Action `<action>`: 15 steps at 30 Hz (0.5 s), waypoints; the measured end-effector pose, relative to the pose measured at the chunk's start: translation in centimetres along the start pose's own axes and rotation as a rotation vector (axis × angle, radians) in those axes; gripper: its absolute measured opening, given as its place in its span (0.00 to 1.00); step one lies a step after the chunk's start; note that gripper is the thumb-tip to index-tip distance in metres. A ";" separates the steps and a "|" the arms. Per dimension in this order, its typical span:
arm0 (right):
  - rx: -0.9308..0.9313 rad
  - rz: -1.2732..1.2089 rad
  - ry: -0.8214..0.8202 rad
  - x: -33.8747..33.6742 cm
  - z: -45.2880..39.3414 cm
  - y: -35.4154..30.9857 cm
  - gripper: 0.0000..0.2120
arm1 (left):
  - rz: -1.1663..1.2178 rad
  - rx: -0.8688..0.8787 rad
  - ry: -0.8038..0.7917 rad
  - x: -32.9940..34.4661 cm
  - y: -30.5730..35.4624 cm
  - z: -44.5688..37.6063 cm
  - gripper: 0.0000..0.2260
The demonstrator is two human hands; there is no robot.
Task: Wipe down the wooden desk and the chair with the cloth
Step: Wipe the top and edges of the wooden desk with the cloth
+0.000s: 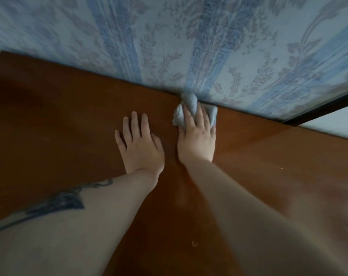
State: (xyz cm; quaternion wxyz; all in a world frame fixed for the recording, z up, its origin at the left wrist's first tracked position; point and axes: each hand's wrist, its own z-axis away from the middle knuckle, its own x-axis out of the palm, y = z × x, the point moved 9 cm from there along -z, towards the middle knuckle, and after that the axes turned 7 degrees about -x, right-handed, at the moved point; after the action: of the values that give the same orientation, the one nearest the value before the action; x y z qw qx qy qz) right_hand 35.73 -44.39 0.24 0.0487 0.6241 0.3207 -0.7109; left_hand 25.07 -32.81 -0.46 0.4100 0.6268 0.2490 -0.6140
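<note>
Right grip (197,136): fingers spread and laid flat over a bunched grey-blue cloth (191,105), pressing it down onto the counter (69,116). Fingers look mostly straight, not wrapped round the fabric; motion blur softens the hand's edges, so the exact finger hold is hard to read. Cloth sits at the far edge of the counter, right where the wood meets the wall (169,36). Its far end is bunched up against the wallpaper; folds of it show on both sides of the fingers.

Left grip (139,144): wide, holding nothing. Palm down, fingers spread, resting flat on the bare wood just left of the right hand. The two hands lie side by side, close but apart, a narrow strip of wood between them.

Both forearms reach in from the near edge toward the far wall. Left forearm carries a dark tattoo (59,202) along its upper side, blurred in outline.

Counter: reddish-brown polished wood, filling most of the view, its far edge running diagonally from upper left down to the right. A lighter sheen shows on the right part of the surface. A few pale specks lie on the wood near the right forearm.

Wall: pale blue wallpaper with vertical stripes and a floral pattern. A dark strip (318,110) runs along the far right where the wallpaper ends, with a pale surface beyond it.
</note>
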 end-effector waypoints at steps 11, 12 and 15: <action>-0.022 -0.041 0.005 -0.9 -0.8 2.3 0.25 | 0.002 -0.003 -0.015 0.1 0.0 0.2 0.24; 0.026 -0.030 0.009 -0.6 0.8 1.6 0.26 | 0.013 0.001 -0.011 0.1 0.0 0.2 0.23; -0.183 -0.027 -0.173 1.9 2.0 -2.8 0.27 | 0.035 0.009 0.002 0.0 -0.1 0.3 0.23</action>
State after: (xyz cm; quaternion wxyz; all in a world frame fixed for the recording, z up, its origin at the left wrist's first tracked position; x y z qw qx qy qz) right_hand 32.29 -42.63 -0.38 0.1236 0.5490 0.3871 -0.7304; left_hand 24.86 -33.00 -0.40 0.4175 0.6336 0.2358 -0.6072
